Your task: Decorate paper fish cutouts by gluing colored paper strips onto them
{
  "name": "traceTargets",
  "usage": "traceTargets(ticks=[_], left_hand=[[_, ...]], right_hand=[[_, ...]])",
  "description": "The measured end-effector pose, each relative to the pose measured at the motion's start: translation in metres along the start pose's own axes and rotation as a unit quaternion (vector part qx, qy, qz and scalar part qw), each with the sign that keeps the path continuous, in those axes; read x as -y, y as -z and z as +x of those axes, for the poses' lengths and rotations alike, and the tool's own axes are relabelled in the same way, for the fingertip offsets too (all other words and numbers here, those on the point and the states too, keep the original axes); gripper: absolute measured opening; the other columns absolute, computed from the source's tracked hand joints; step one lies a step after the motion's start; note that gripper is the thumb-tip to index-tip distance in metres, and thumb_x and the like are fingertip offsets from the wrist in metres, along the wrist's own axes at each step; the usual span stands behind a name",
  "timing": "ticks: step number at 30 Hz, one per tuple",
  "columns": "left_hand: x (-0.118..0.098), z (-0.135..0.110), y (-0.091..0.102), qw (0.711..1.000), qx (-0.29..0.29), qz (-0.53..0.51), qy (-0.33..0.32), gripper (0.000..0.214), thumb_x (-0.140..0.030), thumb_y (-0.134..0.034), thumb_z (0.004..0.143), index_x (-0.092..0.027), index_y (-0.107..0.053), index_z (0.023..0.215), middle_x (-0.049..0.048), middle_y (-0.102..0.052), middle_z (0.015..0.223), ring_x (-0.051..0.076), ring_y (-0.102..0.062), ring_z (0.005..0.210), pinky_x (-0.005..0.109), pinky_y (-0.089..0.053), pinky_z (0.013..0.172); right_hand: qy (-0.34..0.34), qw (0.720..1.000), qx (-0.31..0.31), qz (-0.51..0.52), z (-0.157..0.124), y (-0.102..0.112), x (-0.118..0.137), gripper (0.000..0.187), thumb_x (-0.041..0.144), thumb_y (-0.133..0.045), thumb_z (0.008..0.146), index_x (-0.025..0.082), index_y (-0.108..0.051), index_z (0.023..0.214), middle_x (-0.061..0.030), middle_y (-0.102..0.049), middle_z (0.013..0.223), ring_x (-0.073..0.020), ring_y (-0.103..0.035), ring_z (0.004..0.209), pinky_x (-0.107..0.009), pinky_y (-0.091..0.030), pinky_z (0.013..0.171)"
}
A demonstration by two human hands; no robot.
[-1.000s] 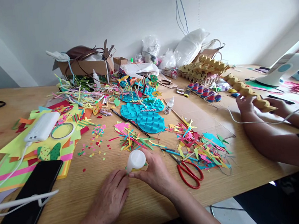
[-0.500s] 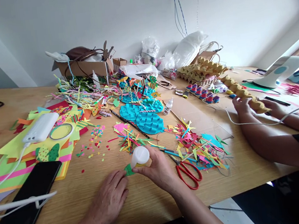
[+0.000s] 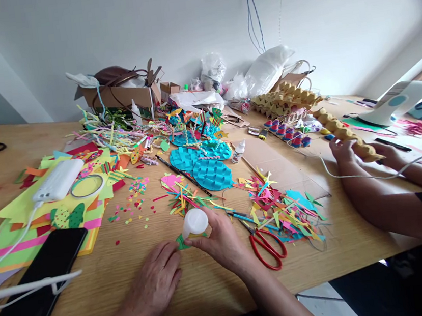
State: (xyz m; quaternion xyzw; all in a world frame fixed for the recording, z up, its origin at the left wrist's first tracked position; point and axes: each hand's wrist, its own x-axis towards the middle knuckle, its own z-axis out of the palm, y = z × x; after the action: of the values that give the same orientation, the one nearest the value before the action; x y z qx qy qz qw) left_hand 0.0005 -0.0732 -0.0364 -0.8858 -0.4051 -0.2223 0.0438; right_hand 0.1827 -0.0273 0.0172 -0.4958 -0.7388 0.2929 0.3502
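Observation:
My right hand (image 3: 220,236) is closed round a white glue bottle (image 3: 196,222), tipped so that its round base faces up at me. The bottle's nozzle end is hidden. Beneath it on the table lies a small green paper piece (image 3: 182,242), partly covered by the bottle and fingers. My left hand (image 3: 158,274) rests flat on the table with its fingertips at the left edge of this paper. Red-handled scissors (image 3: 269,248) lie just right of my right wrist. Beyond my hands are blue scaly paper shapes (image 3: 211,174) and a pink paper fish (image 3: 171,181).
Paper scraps (image 3: 279,211) lie at the right. Coloured sheets (image 3: 97,202), a power bank (image 3: 58,181) and a black phone (image 3: 38,287) are at the left. Another person's hands (image 3: 343,152) hold an egg-carton strip (image 3: 341,134). A white cable (image 3: 370,175) crosses before them.
The glue bottle and my right hand have shifted very slightly left over the green paper. My left hand stays in place. The view has moved a touch.

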Motion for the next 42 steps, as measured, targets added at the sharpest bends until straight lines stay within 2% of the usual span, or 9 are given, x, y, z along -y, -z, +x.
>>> traceTargets(ticks=[7,11,13,17,22,28,31,35,42], left_hand=[[0.0,-0.001,-0.001,1.0,-0.001,-0.005,0.009,0.026,-0.011,-0.039,0.082,-0.018,-0.06,0.095,0.0058,-0.062,0.102,0.02,-0.056,0.097,0.034,-0.048,0.088],[0.002,-0.004,-0.002,0.999,0.02,-0.042,0.028,0.025,-0.012,-0.041,0.081,-0.019,-0.06,0.096,0.0056,-0.062,0.105,0.021,-0.056,0.099,0.035,-0.048,0.09],[0.004,-0.005,-0.002,0.994,0.03,-0.086,0.052,0.024,-0.014,-0.044,0.081,-0.021,-0.059,0.098,0.0051,-0.061,0.107,0.02,-0.056,0.101,0.035,-0.048,0.09],[0.012,-0.003,0.002,0.978,0.05,-0.178,0.101,0.021,-0.019,-0.046,0.082,-0.024,-0.06,0.097,0.0037,-0.063,0.105,0.018,-0.06,0.097,0.029,-0.05,0.085],[0.023,0.005,0.017,0.97,-0.042,-0.216,0.103,0.017,-0.022,-0.047,0.084,-0.025,-0.062,0.091,0.0009,-0.067,0.093,0.013,-0.066,0.086,0.016,-0.05,0.078],[0.021,0.026,0.022,0.948,-0.104,-0.271,0.131,0.019,-0.021,-0.057,0.078,-0.028,-0.063,0.094,-0.0026,-0.069,0.088,0.012,-0.067,0.079,0.015,-0.051,0.076],[0.009,0.044,0.005,0.904,-0.066,-0.368,0.209,0.034,-0.022,-0.059,0.074,-0.025,-0.06,0.108,0.0024,-0.068,0.102,0.017,-0.067,0.086,0.022,-0.054,0.077],[-0.01,0.072,-0.022,0.824,-0.049,-0.506,0.251,0.05,-0.032,-0.06,0.074,-0.022,-0.05,0.122,0.0096,-0.056,0.123,0.023,-0.06,0.103,0.033,-0.052,0.084],[-0.028,0.1,-0.034,0.8,-0.043,-0.551,0.234,0.047,-0.053,-0.059,0.074,-0.02,-0.059,0.107,0.0062,-0.068,0.095,0.025,-0.063,0.096,0.036,-0.051,0.085]], right_hand=[[-0.007,1.0,0.002,0.028,0.001,-0.001,0.001,0.027,0.037,-0.071,0.066,0.017,-0.058,0.08,-0.0026,-0.061,0.078,-0.0186,-0.055,0.074,-0.027,-0.04,0.064],[-0.071,0.979,-0.028,0.188,-0.003,0.003,-0.009,0.035,0.036,-0.076,0.06,0.017,-0.061,0.084,-0.0016,-0.064,0.08,-0.0196,-0.057,0.076,-0.028,-0.043,0.069],[-0.126,0.939,-0.048,0.316,-0.005,0.008,-0.018,0.035,0.036,-0.077,0.059,0.017,-0.062,0.084,-0.0014,-0.066,0.079,-0.0198,-0.059,0.076,-0.029,-0.045,0.07],[-0.194,0.819,-0.138,0.523,-0.008,0.012,-0.037,0.034,0.036,-0.078,0.059,0.018,-0.064,0.084,-0.0004,-0.069,0.08,-0.0167,-0.062,0.073,-0.028,-0.047,0.07],[-0.273,0.671,-0.171,0.668,-0.008,0.012,-0.043,0.033,0.031,-0.081,0.056,0.018,-0.063,0.08,-0.0005,-0.07,0.078,-0.0137,-0.064,0.069,-0.023,-0.051,0.062],[-0.289,0.583,-0.148,0.745,-0.006,0.011,-0.039,0.024,0.028,-0.078,0.064,0.017,-0.062,0.078,-0.0001,-0.07,0.074,-0.0118,-0.064,0.06,-0.02,-0.052,0.055],[-0.287,0.57,-0.127,0.76,-0.005,0.007,-0.035,0.025,0.029,-0.077,0.064,0.017,-0.062,0.081,-0.0014,-0.071,0.076,-0.0118,-0.065,0.061,-0.019,-0.052,0.056],[-0.28,0.587,-0.117,0.751,-0.007,0.0,-0.025,0.027,0.036,-0.075,0.066,0.018,-0.064,0.083,-0.0016,-0.071,0.081,-0.0134,-0.065,0.065,-0.022,-0.053,0.058],[-0.27,0.614,-0.094,0.736,-0.017,-0.01,-0.016,0.035,0.048,-0.078,0.053,0.026,-0.067,0.078,0.0023,-0.07,0.09,-0.0187,-0.064,0.086,-0.027,-0.052,0.07]])
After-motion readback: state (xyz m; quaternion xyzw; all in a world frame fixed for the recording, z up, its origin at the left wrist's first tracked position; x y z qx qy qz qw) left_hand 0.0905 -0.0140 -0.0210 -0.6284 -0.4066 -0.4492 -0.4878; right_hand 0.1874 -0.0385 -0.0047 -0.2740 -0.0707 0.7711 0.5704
